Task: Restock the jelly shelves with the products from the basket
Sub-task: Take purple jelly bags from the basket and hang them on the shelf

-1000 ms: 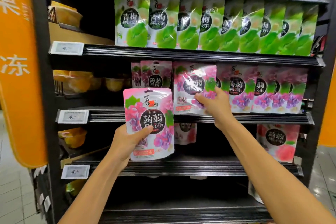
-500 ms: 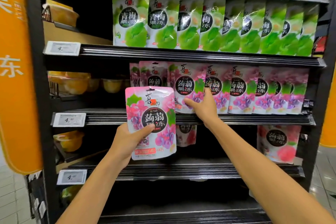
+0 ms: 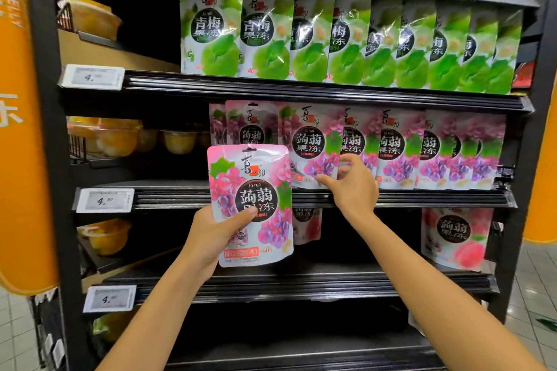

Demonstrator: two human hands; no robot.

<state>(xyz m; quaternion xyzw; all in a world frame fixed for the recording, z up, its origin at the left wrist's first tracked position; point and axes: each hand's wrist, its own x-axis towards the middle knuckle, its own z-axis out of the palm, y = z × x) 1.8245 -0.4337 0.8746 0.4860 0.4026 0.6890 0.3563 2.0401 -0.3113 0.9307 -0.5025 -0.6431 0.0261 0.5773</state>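
Black supermarket shelving (image 3: 422,199) holds a row of purple-printed plastic jelly pouches (image 3: 394,144) just above the right grip (image 3: 352,187), whose loose fingers touch the front one, clasping nothing. Beside it the left grip (image 3: 214,235) clamps a glossy pink grape-jelly pouch (image 3: 253,190); that should go in upright, label forward

**A shop aisle, stocked and priced**

We face black shelves (image 3: 301,86) holding rows of identical green pouches (image 3: 271,36) and purple pouches (image 3: 391,147), with price tags (image 3: 93,77) on the edges. The partly seen orange panel (image 3: 21,144) is probably store signage.
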